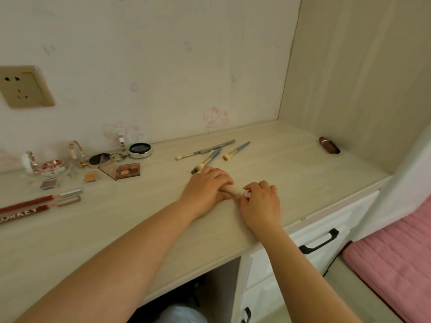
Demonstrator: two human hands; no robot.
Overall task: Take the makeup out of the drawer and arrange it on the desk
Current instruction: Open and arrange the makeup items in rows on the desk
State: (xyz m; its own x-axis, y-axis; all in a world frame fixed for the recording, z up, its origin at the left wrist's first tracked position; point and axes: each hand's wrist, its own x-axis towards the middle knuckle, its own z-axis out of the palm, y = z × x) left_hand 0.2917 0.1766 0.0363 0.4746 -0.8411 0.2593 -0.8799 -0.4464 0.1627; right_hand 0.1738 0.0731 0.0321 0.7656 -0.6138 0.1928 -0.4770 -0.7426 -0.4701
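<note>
A: What are the hands doing?

B: Both rest on the desk (268,159), near its front edge. The left hand (205,190) has its fingers curled over a small beige tube (229,190), and the right hand (260,201) pinches the tube's whitish end between thumb and fingertips. The two hands almost touch, with only a short stretch of the tube showing between them.

A: Can you tell what the tube is?

B: Not exactly. It is pale and mostly covered by the fingers.

A: What lies beyond the hands?

B: Just past the left hand's knuckles is a loose cluster of makeup brushes (210,155), blue-grey handles with pale tips, crossing one another. The nearest one almost touches the left fingers.

A: And to the left of the hands?

B: Well apart, a group of makeup by the wall: a round black compact (140,149), open and upright mirrored cases, a brown eyeshadow palette (129,171), and two small single pans, one orange (91,177) and one mauve (49,184). Nearer the front edge on that side lie two long red pencils (35,205), side by side.

A: Anything to the right?

B: A brown lipstick (329,145) lies on its side far beyond the right hand, close to the side panel. Below the right wrist, under the desk edge, is a white drawer (326,229) with a black handle; it looks closed.
</note>
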